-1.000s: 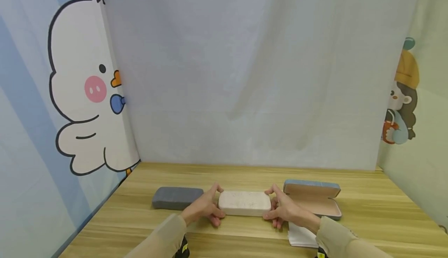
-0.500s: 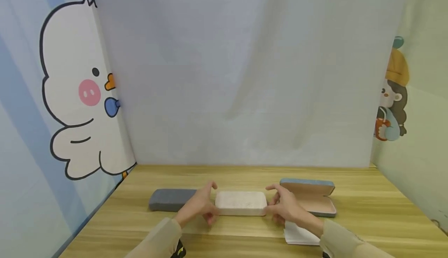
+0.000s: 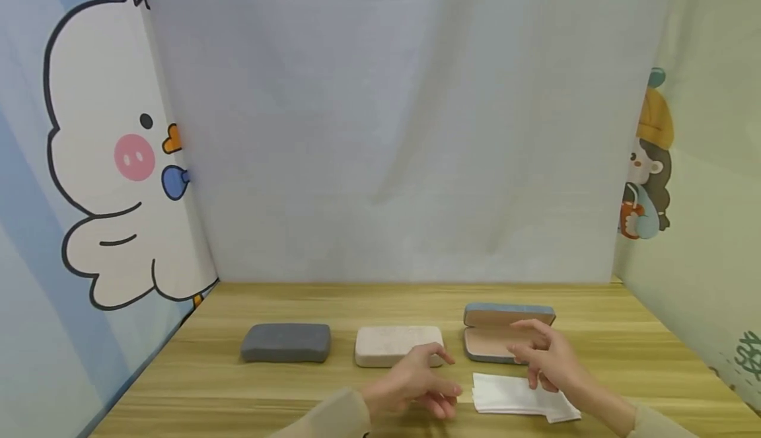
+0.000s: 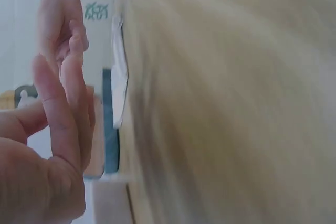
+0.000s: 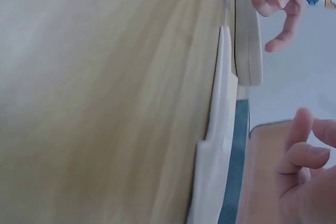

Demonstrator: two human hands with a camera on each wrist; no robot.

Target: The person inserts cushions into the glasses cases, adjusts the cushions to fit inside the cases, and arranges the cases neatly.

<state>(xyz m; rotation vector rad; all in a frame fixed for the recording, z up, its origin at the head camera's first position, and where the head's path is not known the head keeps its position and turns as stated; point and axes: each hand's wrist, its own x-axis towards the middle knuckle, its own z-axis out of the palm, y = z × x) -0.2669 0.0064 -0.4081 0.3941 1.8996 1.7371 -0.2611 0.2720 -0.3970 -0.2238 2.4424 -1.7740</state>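
Three hard glasses cases stand in a row in the head view: a closed grey-blue case (image 3: 285, 343), a closed cream case (image 3: 383, 347) and an open blue case (image 3: 490, 343) with a beige lining. In front of the open one lies a folded white cloth (image 3: 505, 395); its material is hard to tell. My left hand (image 3: 416, 382) hovers before the cream case, hiding its front right corner, fingers loosely bent and holding nothing. Over the cloth and the open case's right part is my right hand (image 3: 549, 359), also holding nothing.
The cases and cloth rest on a wood-grain table (image 3: 238, 398). A pale curtain (image 3: 368, 127) hangs along its back edge, with printed cloth walls left and right.
Both hands have let go of the cream case's ends and moved right, toward the white cloth. The cream case stays between the other two. The head view has shifted slightly.
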